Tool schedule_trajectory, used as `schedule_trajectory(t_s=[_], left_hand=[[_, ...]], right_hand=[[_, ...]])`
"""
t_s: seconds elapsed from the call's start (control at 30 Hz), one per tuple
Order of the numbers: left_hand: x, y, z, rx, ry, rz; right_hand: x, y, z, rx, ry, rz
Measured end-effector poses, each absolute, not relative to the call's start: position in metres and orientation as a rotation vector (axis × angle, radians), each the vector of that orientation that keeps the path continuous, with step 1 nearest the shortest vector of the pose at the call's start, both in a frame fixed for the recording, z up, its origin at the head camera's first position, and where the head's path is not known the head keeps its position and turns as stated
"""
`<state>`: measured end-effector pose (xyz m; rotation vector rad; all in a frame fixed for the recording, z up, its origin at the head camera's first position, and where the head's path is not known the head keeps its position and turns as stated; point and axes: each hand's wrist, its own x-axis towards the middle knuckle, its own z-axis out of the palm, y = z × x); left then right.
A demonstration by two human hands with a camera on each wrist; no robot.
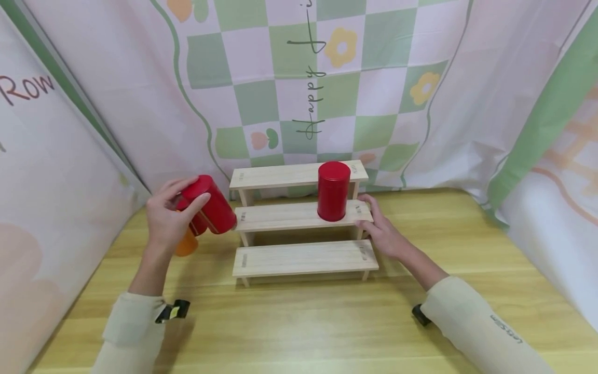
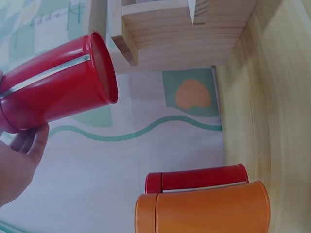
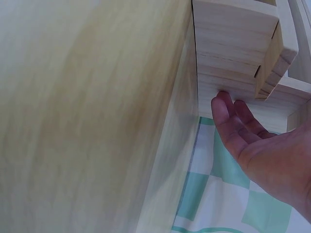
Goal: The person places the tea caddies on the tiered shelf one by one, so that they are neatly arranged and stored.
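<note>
My left hand [image 1: 169, 212] grips a red canister [image 1: 217, 210] by its lid end. The canister is tilted, its base toward the left end of the three-step wooden shelf [image 1: 306, 259]; the left wrist view shows this red canister [image 2: 60, 82] raised off the table. Below it, an orange canister [image 2: 209, 208] and another red canister [image 2: 204, 178] stand side by side on the table. A further red canister [image 1: 334, 192] stands upright on the middle step, toward the right. My right hand [image 1: 383, 228] holds the right end of that step, while its fingers [image 3: 228, 114] rest along the shelf's side.
The shelf stands on a wood-grain table [image 1: 299, 322]. Behind it hangs a checkered green and white curtain [image 1: 299, 93], and white cloth [image 1: 60, 171] closes off the left side. Dark wrist cameras are strapped at both sleeves.
</note>
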<state>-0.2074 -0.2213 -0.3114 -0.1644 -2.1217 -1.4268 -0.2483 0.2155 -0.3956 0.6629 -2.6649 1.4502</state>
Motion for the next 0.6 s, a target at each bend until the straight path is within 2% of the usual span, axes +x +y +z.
schedule_trajectory(t_s=[0.6], left_hand=[[-0.211,-0.199,-0.308,-0.417,-1.974,-1.617]], right_hand=[[-0.249,0.216,-0.397,0.671,-2.648,1.493]])
